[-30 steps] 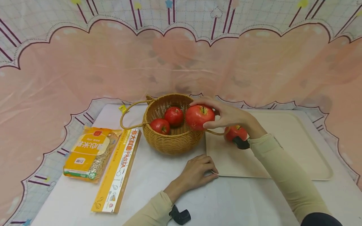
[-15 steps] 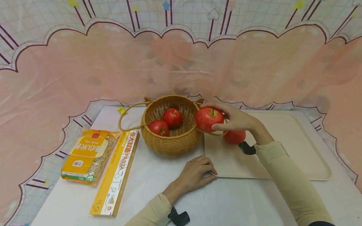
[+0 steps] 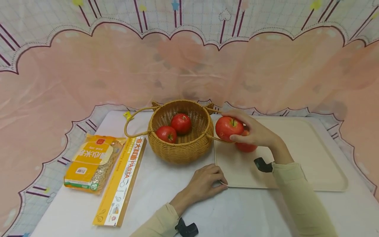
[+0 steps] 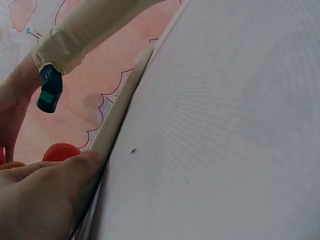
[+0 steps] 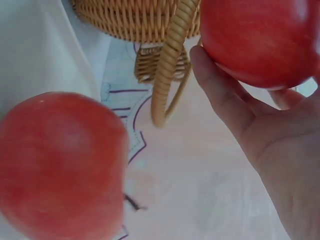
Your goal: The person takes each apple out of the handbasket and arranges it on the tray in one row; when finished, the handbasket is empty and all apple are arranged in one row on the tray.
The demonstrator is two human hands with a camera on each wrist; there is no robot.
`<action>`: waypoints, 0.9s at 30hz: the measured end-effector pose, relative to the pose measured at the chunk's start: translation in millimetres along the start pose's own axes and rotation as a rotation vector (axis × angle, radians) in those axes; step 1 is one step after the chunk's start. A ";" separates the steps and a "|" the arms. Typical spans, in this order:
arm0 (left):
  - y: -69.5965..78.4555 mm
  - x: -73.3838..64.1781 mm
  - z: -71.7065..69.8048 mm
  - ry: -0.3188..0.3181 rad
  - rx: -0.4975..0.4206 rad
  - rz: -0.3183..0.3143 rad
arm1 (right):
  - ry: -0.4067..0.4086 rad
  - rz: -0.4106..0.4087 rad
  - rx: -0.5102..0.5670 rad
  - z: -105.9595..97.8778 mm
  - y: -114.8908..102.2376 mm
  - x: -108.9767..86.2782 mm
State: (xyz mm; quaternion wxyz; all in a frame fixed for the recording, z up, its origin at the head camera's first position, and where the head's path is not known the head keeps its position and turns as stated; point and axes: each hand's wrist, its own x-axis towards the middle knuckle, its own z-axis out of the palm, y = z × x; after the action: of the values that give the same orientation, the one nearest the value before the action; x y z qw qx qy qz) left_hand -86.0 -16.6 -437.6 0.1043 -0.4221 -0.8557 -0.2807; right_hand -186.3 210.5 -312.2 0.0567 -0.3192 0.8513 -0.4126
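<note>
Two apples lay in the wicker basket. Your right hand grasped a third apple beside the basket's right handle, partly hiding a fourth apple on the tray. Your left hand gripped the tray's near left corner, fingers bent.

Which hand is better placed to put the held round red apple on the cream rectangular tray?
Probably the right hand: it grips that apple near the tray, while the left hand holds the tray's corner.
</note>
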 end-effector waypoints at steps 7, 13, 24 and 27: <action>1.3 -0.5 3.3 0.008 -0.007 0.004 | 0.067 0.079 0.033 1.8 12.8 -19.8; 1.2 0.7 4.7 0.017 0.005 0.010 | 0.112 0.109 0.056 0.3 17.1 -32.1; -0.7 0.4 1.2 -0.002 0.036 0.017 | 0.145 0.124 0.030 -5.1 21.8 -49.2; -1.9 -0.2 2.0 0.001 0.034 0.016 | 0.149 0.134 0.020 -5.3 25.5 -50.6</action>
State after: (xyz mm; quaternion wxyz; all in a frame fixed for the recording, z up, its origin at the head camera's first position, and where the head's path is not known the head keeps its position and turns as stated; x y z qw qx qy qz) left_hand -87.2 -16.5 -440.0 0.1140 -0.4271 -0.8568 -0.2656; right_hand -160.9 255.5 -336.0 0.0240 -0.2294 0.8684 -0.4390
